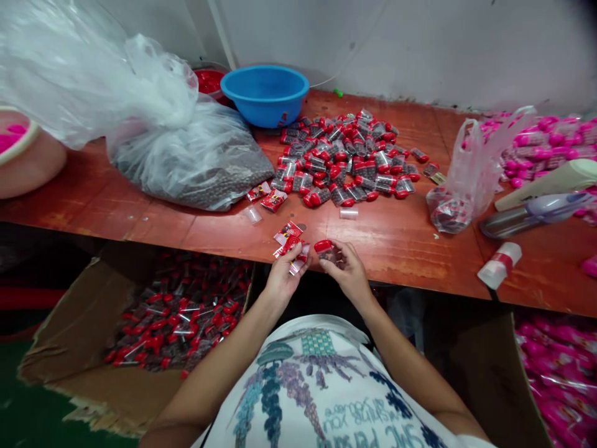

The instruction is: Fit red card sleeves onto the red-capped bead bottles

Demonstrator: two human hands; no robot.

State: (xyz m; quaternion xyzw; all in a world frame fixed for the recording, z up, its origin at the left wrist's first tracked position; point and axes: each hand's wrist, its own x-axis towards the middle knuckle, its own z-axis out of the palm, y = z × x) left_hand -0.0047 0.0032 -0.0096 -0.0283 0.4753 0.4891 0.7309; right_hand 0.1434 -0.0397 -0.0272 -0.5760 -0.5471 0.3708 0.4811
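Observation:
My left hand [285,274] is closed on a few red printed packets [293,246] at the table's front edge. Close beside it, my right hand [347,269] grips a small clear container with a red cap [323,246], dark contents showing through its wall. More red packets [273,200] lie on the table beyond my left hand. Two short clear tubes, one at the left [253,214] and one in the middle [349,213], rest near them. Behind my hands spreads a pile of red-capped containers [345,158] with dark contents.
A blue basin [265,93] and a large plastic bag of dark beads [196,155] stand at the back left. Right of the pile are a small plastic bag [454,186], a clear roll [500,264] and pink containers [545,140]. Below the edge, a cardboard box [74,317] holds red-capped containers.

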